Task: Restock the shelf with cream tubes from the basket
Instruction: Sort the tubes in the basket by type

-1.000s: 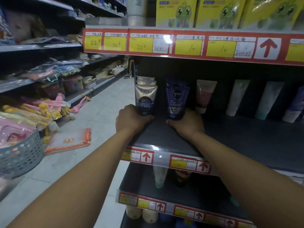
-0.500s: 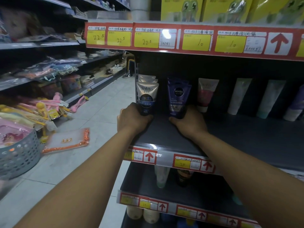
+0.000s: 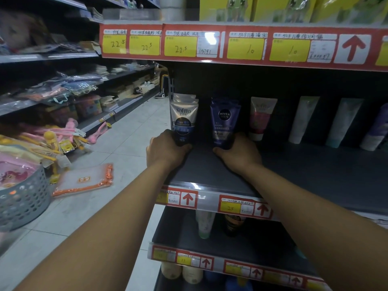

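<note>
Softto tube (image 3: 184,122): it is standing upright at the left end of the dark shelf (image 3: 315,171), cap down, with more tubes of the same kind lined up behind it.
Nivea tube (image 3: 224,122): it is standing upright just beside the Softto tube, to its right, with a small gap between the two.
Left hand (image 3: 164,151): it is gripping the bottom of the Softto tube, and its fingers are curling around the cap end.
Right hand (image 3: 237,154): it is holding the bottom of the Nivea tube, and its fingers are wrapping behind the tube, so they are hidden.
Other tubes: a white and pink tube (image 3: 261,118) is standing near the Nivea tube, and paler tubes are leaning farther right at the back of the shelf.
Basket (image 3: 23,198): a grey basket with holes is sitting at the left edge of the view, well apart from both hands.
Price strip (image 3: 241,45): red and yellow labels are running along the shelf edge above.
</note>
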`<control>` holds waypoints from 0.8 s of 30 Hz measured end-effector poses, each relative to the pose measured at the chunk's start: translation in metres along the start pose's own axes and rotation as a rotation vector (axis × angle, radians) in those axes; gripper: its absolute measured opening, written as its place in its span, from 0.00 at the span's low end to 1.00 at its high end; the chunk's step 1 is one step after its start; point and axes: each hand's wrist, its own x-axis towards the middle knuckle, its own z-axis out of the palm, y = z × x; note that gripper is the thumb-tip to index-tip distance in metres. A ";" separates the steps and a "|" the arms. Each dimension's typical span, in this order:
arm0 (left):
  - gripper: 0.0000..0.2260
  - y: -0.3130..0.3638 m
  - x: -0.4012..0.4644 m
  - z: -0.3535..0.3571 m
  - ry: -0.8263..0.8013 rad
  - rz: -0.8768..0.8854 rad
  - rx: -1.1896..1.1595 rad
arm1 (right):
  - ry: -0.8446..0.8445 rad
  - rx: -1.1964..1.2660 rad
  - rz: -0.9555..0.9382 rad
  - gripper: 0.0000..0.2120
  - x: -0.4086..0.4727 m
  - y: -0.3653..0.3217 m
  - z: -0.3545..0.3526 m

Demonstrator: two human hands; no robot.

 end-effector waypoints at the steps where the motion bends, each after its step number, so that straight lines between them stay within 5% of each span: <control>1: 0.29 0.000 0.001 0.000 0.000 -0.001 0.003 | 0.004 -0.001 -0.002 0.29 0.000 0.000 0.000; 16: 0.29 0.005 -0.005 -0.007 -0.043 -0.024 0.008 | -0.001 -0.041 0.020 0.38 0.002 0.003 0.002; 24: 0.14 0.018 -0.024 -0.030 -0.141 -0.062 0.053 | -0.040 -0.124 -0.003 0.34 -0.022 0.000 -0.022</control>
